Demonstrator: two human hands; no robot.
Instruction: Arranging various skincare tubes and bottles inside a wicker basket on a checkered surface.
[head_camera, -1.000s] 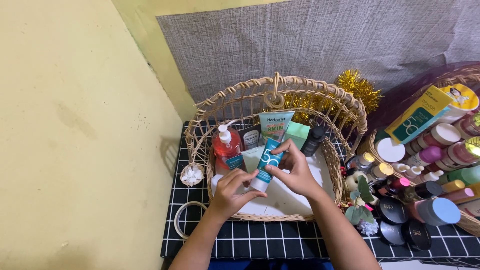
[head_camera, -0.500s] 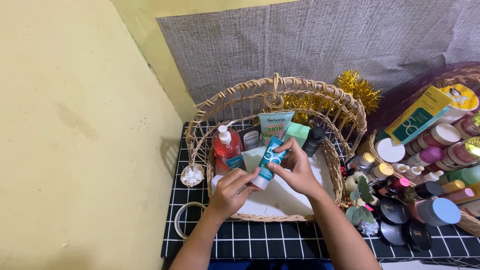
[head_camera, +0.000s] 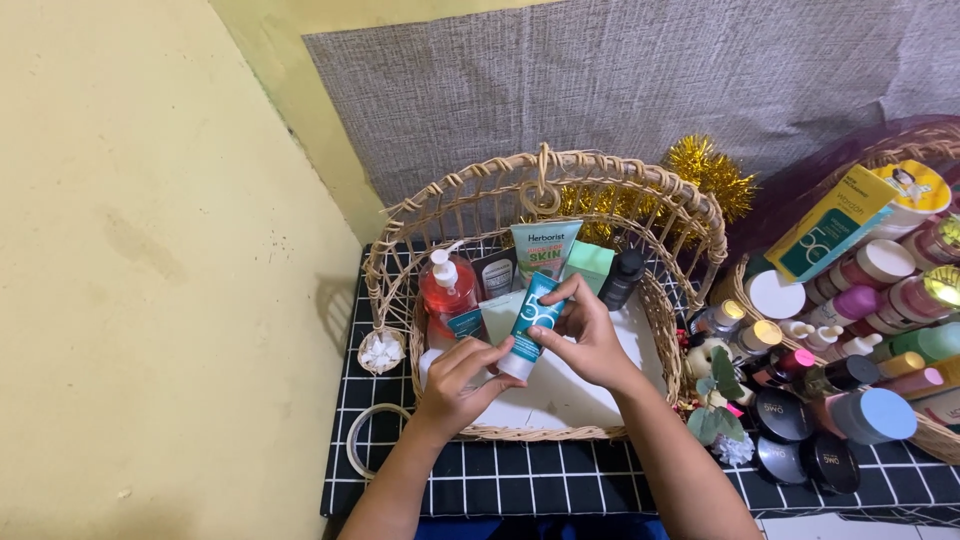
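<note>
Right now I hold the teal tube over the wicker basket, long axis tilted up-right: left hand with fingers curled shut on the white cap end, right hand with fingers pinched closed on the upper end, both equally near. Against half a second earlier, tube and both hands sit almost unchanged, just before the red pump bottle.

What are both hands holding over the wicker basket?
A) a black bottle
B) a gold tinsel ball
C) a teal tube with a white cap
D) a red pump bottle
C: the left hand and the right hand both grip the teal tube above the wicker basket, while the red pump bottle stands untouched behind.
</note>
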